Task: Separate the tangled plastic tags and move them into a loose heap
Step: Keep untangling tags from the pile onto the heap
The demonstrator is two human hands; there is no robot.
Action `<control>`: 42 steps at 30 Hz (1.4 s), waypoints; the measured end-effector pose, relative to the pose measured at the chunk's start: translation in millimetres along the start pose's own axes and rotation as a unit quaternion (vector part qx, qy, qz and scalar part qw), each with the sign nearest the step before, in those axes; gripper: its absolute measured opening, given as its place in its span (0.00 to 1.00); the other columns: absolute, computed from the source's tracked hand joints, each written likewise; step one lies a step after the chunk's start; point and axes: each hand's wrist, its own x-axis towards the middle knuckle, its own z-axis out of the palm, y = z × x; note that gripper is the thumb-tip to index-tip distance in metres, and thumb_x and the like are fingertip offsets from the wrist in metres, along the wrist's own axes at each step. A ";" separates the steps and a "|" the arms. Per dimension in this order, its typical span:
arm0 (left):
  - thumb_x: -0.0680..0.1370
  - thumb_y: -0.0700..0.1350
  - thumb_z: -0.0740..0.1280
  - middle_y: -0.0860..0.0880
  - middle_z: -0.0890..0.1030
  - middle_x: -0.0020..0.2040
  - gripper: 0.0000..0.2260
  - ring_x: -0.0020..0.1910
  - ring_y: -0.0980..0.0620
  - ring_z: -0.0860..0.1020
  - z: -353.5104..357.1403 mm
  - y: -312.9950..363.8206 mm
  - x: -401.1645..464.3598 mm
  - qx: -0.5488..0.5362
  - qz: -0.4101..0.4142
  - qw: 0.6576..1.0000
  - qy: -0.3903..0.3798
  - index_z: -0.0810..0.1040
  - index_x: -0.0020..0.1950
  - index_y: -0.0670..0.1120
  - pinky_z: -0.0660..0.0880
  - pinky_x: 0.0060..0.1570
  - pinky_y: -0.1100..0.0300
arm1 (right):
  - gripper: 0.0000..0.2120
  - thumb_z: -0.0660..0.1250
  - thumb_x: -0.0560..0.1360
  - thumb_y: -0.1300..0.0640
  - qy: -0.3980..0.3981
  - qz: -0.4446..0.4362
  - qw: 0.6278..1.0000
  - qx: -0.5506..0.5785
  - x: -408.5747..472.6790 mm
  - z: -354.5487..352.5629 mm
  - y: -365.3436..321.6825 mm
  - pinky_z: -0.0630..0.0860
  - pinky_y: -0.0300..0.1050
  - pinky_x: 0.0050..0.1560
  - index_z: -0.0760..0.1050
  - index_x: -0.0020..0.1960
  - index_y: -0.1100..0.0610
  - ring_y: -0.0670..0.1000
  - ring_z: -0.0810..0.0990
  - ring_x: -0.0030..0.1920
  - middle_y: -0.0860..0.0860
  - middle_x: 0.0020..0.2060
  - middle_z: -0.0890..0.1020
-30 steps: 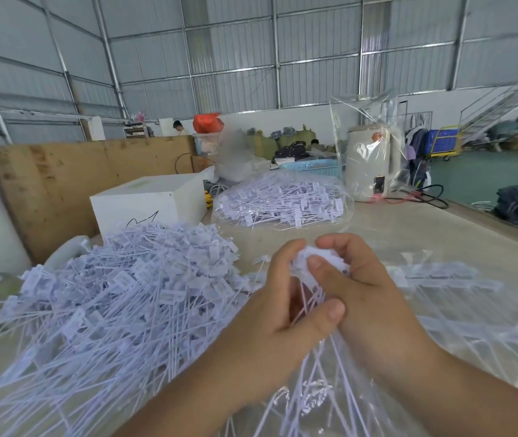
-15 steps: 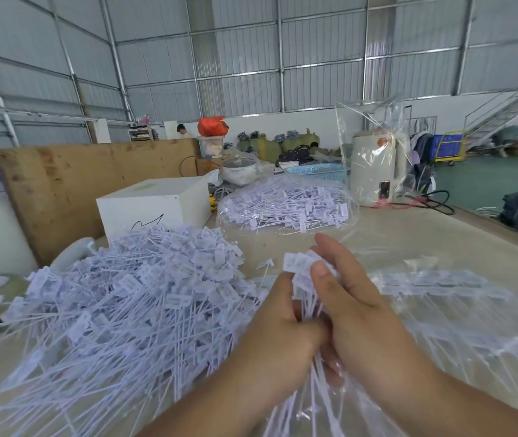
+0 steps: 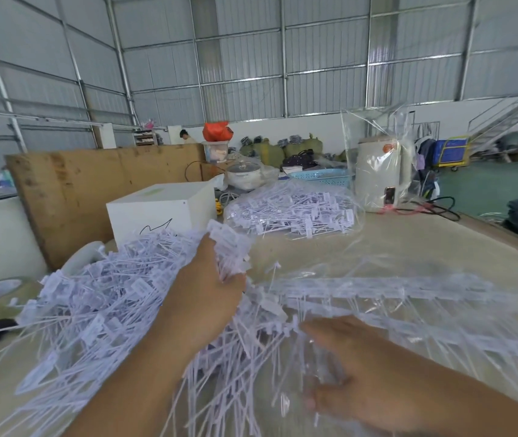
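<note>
A big loose heap of white plastic tags [image 3: 93, 304] spreads over the left of the table. My left hand [image 3: 204, 288] is raised beside the heap's right edge, shut on a bunch of tags [image 3: 229, 247] whose heads stick up above my fingers and whose tails hang down. My right hand [image 3: 339, 364] is lower and nearer me, palm down with fingers spread on a clear plastic bag [image 3: 409, 310] that holds rows of joined tags. It grips nothing that I can see.
A second clear bag of tags [image 3: 292, 209] lies further back. A white box [image 3: 160, 212] stands behind the heap, with a plywood board [image 3: 93, 184] behind it. A bagged white kettle [image 3: 380, 175] and its cable [image 3: 431, 206] sit at the back right.
Both hands were clasped together on one bunch. They have parted: the left hand has carried the bunch up and left toward the heap, while the right hand dropped onto the bag.
</note>
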 end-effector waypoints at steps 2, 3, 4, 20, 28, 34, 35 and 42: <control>0.78 0.55 0.64 0.51 0.72 0.70 0.34 0.64 0.47 0.74 5.3 -6.1 -0.2 0.138 -0.011 0.990 -0.021 0.51 0.79 0.56 0.72 0.56 0.53 | 0.44 0.62 0.69 0.27 0.003 -0.004 0.999 -0.038 3.2 2.0 2.8 0.45 0.44 0.73 0.44 0.77 0.37 0.37 0.47 0.72 0.35 0.76 0.51; 0.78 0.56 0.64 0.50 0.69 0.72 0.33 0.68 0.46 0.69 9.8 -7.9 -0.5 0.204 0.000 0.979 -0.027 0.53 0.79 0.53 0.70 0.61 0.52 | 0.44 0.61 0.71 0.28 0.006 -0.007 0.998 -0.056 5.3 3.4 4.2 0.42 0.45 0.74 0.44 0.78 0.38 0.37 0.45 0.73 0.36 0.78 0.49; 0.78 0.58 0.63 0.49 0.68 0.71 0.31 0.69 0.46 0.67 14.2 -9.1 -0.3 0.261 0.017 0.965 -0.028 0.58 0.77 0.51 0.67 0.64 0.52 | 0.43 0.60 0.72 0.29 0.007 -0.008 0.997 -0.071 7.1 5.1 5.5 0.40 0.45 0.74 0.43 0.78 0.39 0.38 0.44 0.74 0.38 0.78 0.48; 0.79 0.65 0.49 0.48 0.74 0.68 0.33 0.71 0.43 0.66 26.6 1.4 -9.1 0.400 0.040 0.913 -0.067 0.47 0.79 0.51 0.55 0.72 0.41 | 0.33 0.48 0.81 0.37 0.052 -0.028 0.982 -0.177 23.6 13.2 4.3 0.43 0.48 0.77 0.43 0.80 0.48 0.45 0.45 0.78 0.44 0.79 0.47; 0.79 0.65 0.50 0.50 0.57 0.78 0.28 0.76 0.46 0.55 39.5 3.5 -13.6 0.357 0.151 0.919 -0.066 0.56 0.77 0.56 0.54 0.72 0.47 | 0.34 0.49 0.80 0.35 0.100 -0.037 0.982 -0.154 34.4 18.7 8.4 0.44 0.48 0.77 0.42 0.80 0.46 0.44 0.46 0.78 0.42 0.79 0.47; 0.81 0.54 0.56 0.50 0.49 0.80 0.25 0.78 0.46 0.46 55.3 -6.0 -11.5 0.377 0.166 0.905 -0.103 0.55 0.77 0.56 0.44 0.75 0.46 | 0.32 0.51 0.79 0.37 0.154 -0.052 0.982 -0.099 42.4 22.2 8.5 0.45 0.42 0.76 0.46 0.79 0.45 0.43 0.52 0.76 0.40 0.76 0.55; 0.81 0.53 0.56 0.50 0.48 0.80 0.25 0.78 0.46 0.45 55.6 -7.2 -10.7 0.380 0.162 0.905 -0.101 0.55 0.77 0.57 0.43 0.75 0.45 | 0.34 0.52 0.79 0.36 0.157 -0.048 0.982 -0.089 41.5 22.4 9.2 0.43 0.41 0.75 0.45 0.79 0.46 0.43 0.51 0.77 0.41 0.77 0.54; 0.80 0.48 0.56 0.53 0.43 0.79 0.29 0.78 0.48 0.44 55.6 -8.0 -11.7 0.388 0.174 0.903 -0.068 0.49 0.79 0.57 0.42 0.76 0.46 | 0.34 0.58 0.80 0.41 0.191 -0.083 0.976 -0.061 29.3 9.3 4.8 0.34 0.31 0.69 0.45 0.79 0.46 0.41 0.44 0.76 0.40 0.77 0.48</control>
